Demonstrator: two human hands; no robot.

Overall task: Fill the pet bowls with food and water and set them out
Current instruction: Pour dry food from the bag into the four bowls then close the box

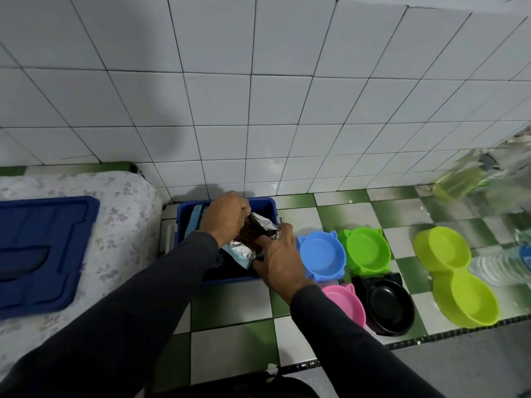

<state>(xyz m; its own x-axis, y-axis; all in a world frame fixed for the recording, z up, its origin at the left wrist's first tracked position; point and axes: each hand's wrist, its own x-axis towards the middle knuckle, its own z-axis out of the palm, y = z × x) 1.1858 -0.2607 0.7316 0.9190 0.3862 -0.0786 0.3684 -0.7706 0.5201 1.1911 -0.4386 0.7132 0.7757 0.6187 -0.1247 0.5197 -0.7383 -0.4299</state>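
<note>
A foil food bag with brown kibble showing at its open mouth lies in a blue bin on the tiled counter. My left hand pinches the bag's upper edge. My right hand grips the bag's right edge over the bin's rim. To the right stand empty bowls: a blue one, a green one, a pink one, a black one and a lime double bowl.
The bin's blue lid lies on a flowered cloth at the left. A clear water bottle lies at the right edge, blurred, and a bottle of yellowish liquid is behind it. A white tiled wall backs the counter.
</note>
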